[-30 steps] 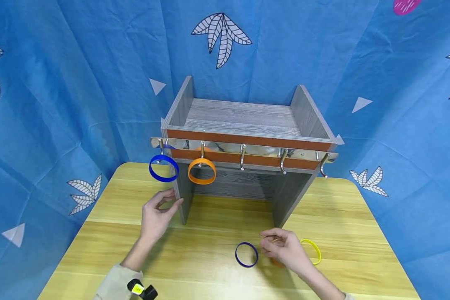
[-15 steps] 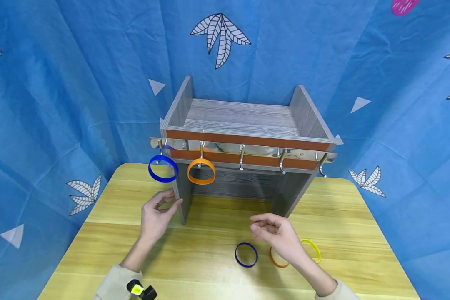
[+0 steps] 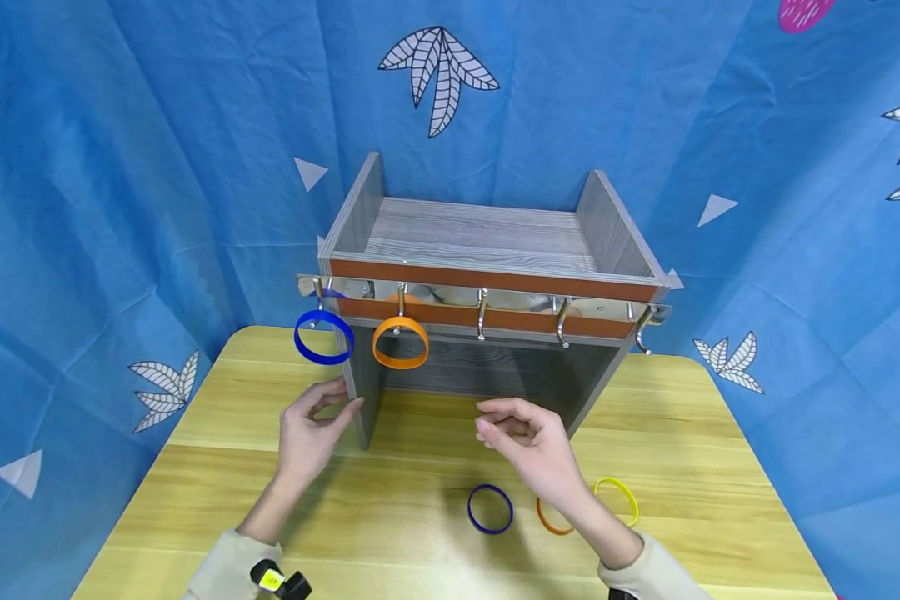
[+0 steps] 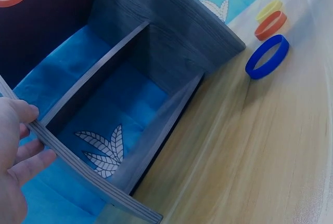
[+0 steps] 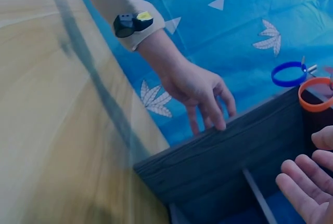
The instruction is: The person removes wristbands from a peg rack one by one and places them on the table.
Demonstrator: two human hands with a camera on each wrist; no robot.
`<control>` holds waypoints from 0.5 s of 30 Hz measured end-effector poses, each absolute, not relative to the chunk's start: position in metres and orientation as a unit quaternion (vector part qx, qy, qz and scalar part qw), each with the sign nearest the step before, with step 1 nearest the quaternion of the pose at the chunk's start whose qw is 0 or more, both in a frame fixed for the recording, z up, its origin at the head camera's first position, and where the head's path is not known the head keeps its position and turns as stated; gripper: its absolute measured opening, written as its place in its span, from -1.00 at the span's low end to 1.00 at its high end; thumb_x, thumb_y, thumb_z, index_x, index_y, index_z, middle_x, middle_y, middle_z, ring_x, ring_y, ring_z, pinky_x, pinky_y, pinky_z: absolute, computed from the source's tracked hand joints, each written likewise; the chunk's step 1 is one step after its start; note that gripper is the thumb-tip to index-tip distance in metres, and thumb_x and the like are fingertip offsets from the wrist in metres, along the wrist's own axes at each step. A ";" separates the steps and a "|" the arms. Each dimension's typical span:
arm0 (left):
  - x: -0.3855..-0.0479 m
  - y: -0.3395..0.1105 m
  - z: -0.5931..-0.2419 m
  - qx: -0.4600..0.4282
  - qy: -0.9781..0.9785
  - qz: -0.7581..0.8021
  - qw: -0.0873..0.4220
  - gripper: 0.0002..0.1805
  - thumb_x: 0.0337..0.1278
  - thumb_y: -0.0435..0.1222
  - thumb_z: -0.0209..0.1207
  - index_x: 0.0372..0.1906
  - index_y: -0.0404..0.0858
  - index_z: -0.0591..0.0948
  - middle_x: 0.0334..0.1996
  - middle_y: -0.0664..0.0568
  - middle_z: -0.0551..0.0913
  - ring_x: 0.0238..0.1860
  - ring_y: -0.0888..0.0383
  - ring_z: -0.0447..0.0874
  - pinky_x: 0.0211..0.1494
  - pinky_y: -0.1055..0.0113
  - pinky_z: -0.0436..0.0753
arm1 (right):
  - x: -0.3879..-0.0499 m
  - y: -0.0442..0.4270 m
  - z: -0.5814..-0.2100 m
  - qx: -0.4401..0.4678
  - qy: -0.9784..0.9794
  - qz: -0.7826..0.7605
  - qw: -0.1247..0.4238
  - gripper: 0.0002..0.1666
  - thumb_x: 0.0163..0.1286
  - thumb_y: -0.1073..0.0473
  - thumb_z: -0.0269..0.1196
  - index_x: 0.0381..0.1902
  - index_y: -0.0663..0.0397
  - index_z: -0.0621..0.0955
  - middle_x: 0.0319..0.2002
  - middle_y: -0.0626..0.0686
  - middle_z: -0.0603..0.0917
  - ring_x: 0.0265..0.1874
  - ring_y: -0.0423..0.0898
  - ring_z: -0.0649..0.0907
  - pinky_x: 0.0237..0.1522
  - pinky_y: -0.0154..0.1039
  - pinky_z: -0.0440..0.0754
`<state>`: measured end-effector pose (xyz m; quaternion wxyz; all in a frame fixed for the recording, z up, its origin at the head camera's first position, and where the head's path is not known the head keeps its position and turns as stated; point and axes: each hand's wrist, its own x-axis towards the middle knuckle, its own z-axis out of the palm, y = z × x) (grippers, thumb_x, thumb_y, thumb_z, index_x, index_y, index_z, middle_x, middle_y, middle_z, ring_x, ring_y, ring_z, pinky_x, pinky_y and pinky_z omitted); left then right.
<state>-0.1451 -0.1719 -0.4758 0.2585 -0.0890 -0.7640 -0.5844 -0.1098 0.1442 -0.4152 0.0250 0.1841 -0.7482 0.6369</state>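
Note:
My left hand (image 3: 307,437) grips the left side panel (image 3: 352,375) of a grey wooden shelf, thumb on the inner side, fingers outside. A blue wristband (image 3: 324,362) hangs from the leftmost hook of the metal hook rail (image 3: 517,298), and an orange wristband (image 3: 400,365) from the hook beside it. In front of the shelf, my right hand (image 3: 536,454) hovers with loosely bent fingers; nothing shows in it, and the right wrist view shows its palm bare. On the table lie a blue wristband (image 4: 276,64), an orange wristband (image 4: 273,33) partly behind my right arm, and a yellow wristband (image 3: 634,504).
Three more hooks on the rail, from the middle hook (image 3: 482,315) to the right end, carry no band. The shelf stands at the back of a wooden table (image 3: 390,533). Behind it hangs a blue patterned curtain (image 3: 232,167).
My right hand has risen from beside the orange wristband on the table and moved left and forward toward the shelf. The left hand keeps its hold on the panel.

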 end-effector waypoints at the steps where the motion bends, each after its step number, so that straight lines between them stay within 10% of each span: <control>1: -0.145 -0.172 -0.476 -0.087 -0.765 -0.584 0.258 -0.68 0.10 -0.56 0.44 0.00 -0.38 0.75 -0.12 -0.31 0.82 -0.17 0.43 0.78 -0.26 0.52 0.84 | -0.111 0.142 -0.414 0.190 -0.743 0.641 0.034 -0.73 0.46 0.35 0.35 0.08 0.30 0.70 -0.18 0.25 0.78 -0.26 -0.21 0.82 -0.16 -0.23 0.91; 8: -0.145 -0.172 -0.476 -0.078 -0.772 -0.579 0.251 -0.67 0.09 -0.57 0.44 0.00 -0.39 0.74 -0.11 -0.31 0.82 -0.18 0.56 0.72 -0.27 0.52 0.84 | -0.117 0.128 -0.406 0.224 -0.709 0.664 0.085 -0.75 0.47 0.41 0.30 0.07 0.37 0.69 -0.22 -0.20 0.80 -0.25 -0.28 0.81 -0.15 -0.27 0.90; 15: -0.145 -0.172 -0.474 -0.077 -0.775 -0.576 0.249 -0.67 0.09 -0.55 0.45 0.00 -0.38 0.74 -0.10 -0.31 0.81 -0.18 0.57 0.71 -0.26 0.53 0.84 | -0.126 0.115 -0.404 0.263 -0.658 0.695 0.126 -0.76 0.45 0.51 0.26 0.03 0.54 0.64 -0.20 -0.22 0.82 -0.25 -0.28 0.82 -0.16 -0.34 0.89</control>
